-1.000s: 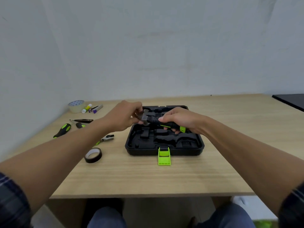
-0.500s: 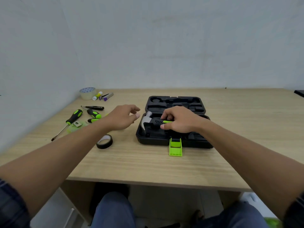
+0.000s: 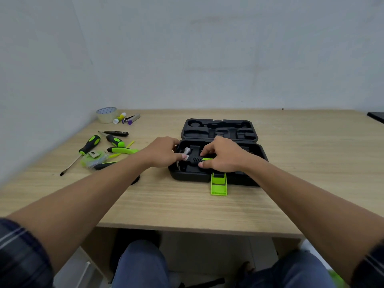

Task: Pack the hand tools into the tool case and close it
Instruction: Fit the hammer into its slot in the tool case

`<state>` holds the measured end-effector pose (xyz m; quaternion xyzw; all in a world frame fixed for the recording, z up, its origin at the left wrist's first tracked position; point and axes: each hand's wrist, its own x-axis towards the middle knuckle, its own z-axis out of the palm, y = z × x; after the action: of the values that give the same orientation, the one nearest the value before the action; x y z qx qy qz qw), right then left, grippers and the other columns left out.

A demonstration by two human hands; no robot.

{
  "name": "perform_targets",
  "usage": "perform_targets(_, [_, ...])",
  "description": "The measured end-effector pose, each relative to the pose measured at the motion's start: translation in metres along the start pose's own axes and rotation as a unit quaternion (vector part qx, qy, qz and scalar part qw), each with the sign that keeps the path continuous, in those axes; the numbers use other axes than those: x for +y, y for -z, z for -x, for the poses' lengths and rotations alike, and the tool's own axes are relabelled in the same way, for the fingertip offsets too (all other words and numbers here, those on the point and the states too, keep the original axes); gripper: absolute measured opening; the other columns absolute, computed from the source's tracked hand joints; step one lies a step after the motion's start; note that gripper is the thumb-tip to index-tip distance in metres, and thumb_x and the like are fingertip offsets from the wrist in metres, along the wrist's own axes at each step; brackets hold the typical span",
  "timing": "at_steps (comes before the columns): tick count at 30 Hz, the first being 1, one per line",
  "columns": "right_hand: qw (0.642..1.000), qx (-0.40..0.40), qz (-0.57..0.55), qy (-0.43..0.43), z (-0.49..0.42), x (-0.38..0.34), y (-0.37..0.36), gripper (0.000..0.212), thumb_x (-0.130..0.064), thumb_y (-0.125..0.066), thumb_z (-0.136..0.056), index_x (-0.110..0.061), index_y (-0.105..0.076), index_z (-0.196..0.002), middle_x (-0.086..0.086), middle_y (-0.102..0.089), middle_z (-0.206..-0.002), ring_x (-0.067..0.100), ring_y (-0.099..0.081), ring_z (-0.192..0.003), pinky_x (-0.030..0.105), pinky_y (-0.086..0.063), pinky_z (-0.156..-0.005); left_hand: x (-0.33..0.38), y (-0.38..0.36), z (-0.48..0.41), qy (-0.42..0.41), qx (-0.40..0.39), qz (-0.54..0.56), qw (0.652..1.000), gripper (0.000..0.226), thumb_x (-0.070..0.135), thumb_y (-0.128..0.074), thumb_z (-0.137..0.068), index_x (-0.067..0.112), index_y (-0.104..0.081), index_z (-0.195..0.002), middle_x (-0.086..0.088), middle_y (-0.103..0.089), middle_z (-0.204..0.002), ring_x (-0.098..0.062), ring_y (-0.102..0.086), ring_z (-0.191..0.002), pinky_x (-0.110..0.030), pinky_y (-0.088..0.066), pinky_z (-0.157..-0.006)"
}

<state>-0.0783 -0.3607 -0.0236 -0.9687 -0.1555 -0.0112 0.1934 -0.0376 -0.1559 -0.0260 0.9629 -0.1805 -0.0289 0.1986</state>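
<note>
The black tool case (image 3: 218, 127) lies open on the wooden table, its green latch (image 3: 218, 185) hanging over the near side. A hammer (image 3: 194, 159) with a silver head and a black-and-green handle lies in the case's near half. My right hand (image 3: 222, 154) is closed over the handle. My left hand (image 3: 164, 151) rests on the hammer's head at the case's left edge, thumb pressing on it. Loose tools lie to the left: a long screwdriver (image 3: 88, 145), a stubby screwdriver (image 3: 115, 140), green-handled pliers (image 3: 122, 150), a dark tester pen (image 3: 116, 133) and a tape measure (image 3: 93, 160).
At the back left corner stand a roll of clear tape (image 3: 106, 114), a glue stick (image 3: 120, 118) and a small purple-ended item (image 3: 133, 119). A roll of black tape (image 3: 136, 179) shows partly behind my left forearm. A dark object (image 3: 376, 117) sits at the table's far right edge.
My left hand had let go and drawn back to the left, and has now returned onto the hammer's head. The hammer has gone down into the case. My right hand stayed on the handle.
</note>
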Motion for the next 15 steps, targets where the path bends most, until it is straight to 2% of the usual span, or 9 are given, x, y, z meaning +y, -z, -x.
perform_targets(3, [0.999, -0.023, -0.022, 0.006, -0.001, 0.001, 0.003, 0.033, -0.043, -0.065, -0.088, -0.021, -0.071, -0.112, -0.013, -0.060, -0.080, 0.005, -0.056, -0.078, 0.020, -0.041, -0.072, -0.003, -0.005, -0.002, -0.007, 0.017, -0.025, 1.000, 0.054, 0.047, -0.062, -0.087, 0.025, -0.053, -0.135, -0.004, -0.065, -0.121, -0.022, -0.059, -0.103, -0.032, -0.045, -0.086])
perform_targets(5, [0.999, -0.020, -0.048, 0.008, 0.002, 0.003, 0.008, 0.026, -0.040, -0.065, -0.089, -0.022, -0.074, -0.105, -0.011, -0.064, -0.078, 0.002, -0.057, -0.073, 0.020, -0.043, -0.070, -0.007, -0.009, -0.002, -0.019, 0.055, -0.063, 0.996, 0.056, 0.047, -0.062, -0.087, 0.024, -0.051, -0.137, -0.006, -0.058, -0.128, -0.024, -0.057, -0.109, -0.035, -0.045, -0.092])
perform_targets(7, [0.998, 0.002, -0.066, 0.003, 0.005, 0.007, 0.014, 0.020, -0.037, -0.066, -0.088, -0.023, -0.076, -0.099, -0.009, -0.068, -0.080, 0.004, -0.060, -0.075, 0.022, -0.046, -0.072, -0.011, -0.013, 0.000, -0.059, 0.113, -0.079, 0.989, 0.052, 0.043, -0.063, -0.087, 0.022, -0.054, -0.134, -0.005, -0.054, -0.130, -0.025, -0.052, -0.118, -0.040, -0.043, -0.099])
perform_targets(9, [0.997, 0.037, -0.072, -0.008, 0.012, 0.013, 0.020, 0.013, -0.034, -0.069, -0.087, -0.024, -0.076, -0.090, -0.013, -0.065, -0.074, 0.000, -0.057, -0.070, 0.020, -0.042, -0.069, -0.010, -0.015, 0.001, -0.123, 0.150, -0.067, 0.979, 0.039, 0.040, -0.061, -0.088, 0.023, -0.062, -0.124, 0.000, -0.059, -0.124, -0.022, -0.054, -0.115, -0.042, -0.044, -0.097])
perform_targets(12, [0.995, 0.079, -0.063, -0.023, 0.026, 0.025, 0.025, 0.008, -0.032, -0.070, -0.085, -0.026, -0.076, -0.084, -0.014, -0.064, -0.068, -0.001, -0.055, -0.064, 0.021, -0.041, -0.067, -0.001, -0.015, 0.005, -0.198, 0.135, -0.051, 0.969, 0.037, 0.044, -0.053, -0.091, 0.024, -0.067, -0.118, 0.005, -0.066, -0.120, -0.016, -0.058, -0.113, -0.042, -0.045, -0.097])
perform_targets(15, [0.991, 0.132, -0.026, -0.021, 0.044, 0.034, 0.015, 0.014, -0.034, -0.068, -0.087, -0.026, -0.077, -0.095, -0.015, -0.065, -0.079, 0.003, -0.060, -0.075, 0.026, -0.046, -0.074, 0.009, -0.018, 0.016, -0.264, 0.077, -0.058, 0.960, 0.057, 0.055, -0.039, -0.091, 0.020, -0.059, -0.131, 0.002, -0.057, -0.138, -0.011, -0.049, -0.130, -0.037, -0.039, -0.109])
